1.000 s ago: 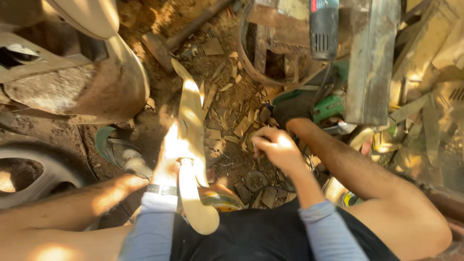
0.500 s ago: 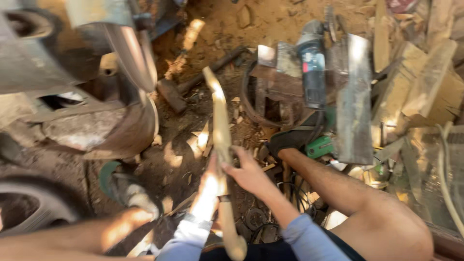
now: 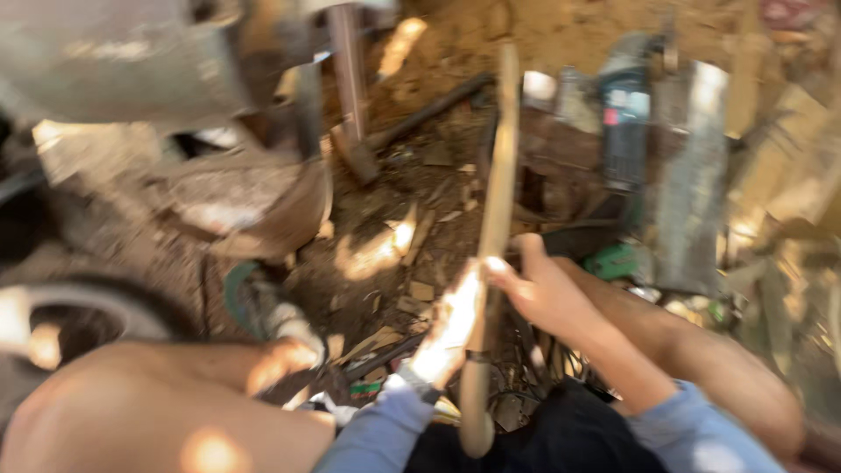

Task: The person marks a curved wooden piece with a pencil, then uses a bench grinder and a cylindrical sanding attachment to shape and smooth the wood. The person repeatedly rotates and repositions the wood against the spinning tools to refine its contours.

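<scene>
A long, narrow, pale wooden piece point(image 3: 496, 201) stands nearly upright in front of me, its lower end near my lap. My left hand point(image 3: 448, 326), lit by sun, grips it around the middle. My right hand point(image 3: 541, 287) touches the same piece from the right side, fingers curled against it. Both sleeves are light blue. The picture is blurred by motion.
A power tool with a dark green body point(image 3: 624, 131) lies on wooden boards point(image 3: 694, 184) at the upper right. A hammer-like tool point(image 3: 419, 123) lies on dirt strewn with wood chips. A rusty metal drum point(image 3: 219, 201) and a wheel point(image 3: 61, 315) sit at left. My bare knee point(image 3: 158, 412) fills the lower left.
The wooden piece has swung from lying flat and broad-side up to standing on edge. My right hand moved left from the ground debris onto the piece. The view shifted.
</scene>
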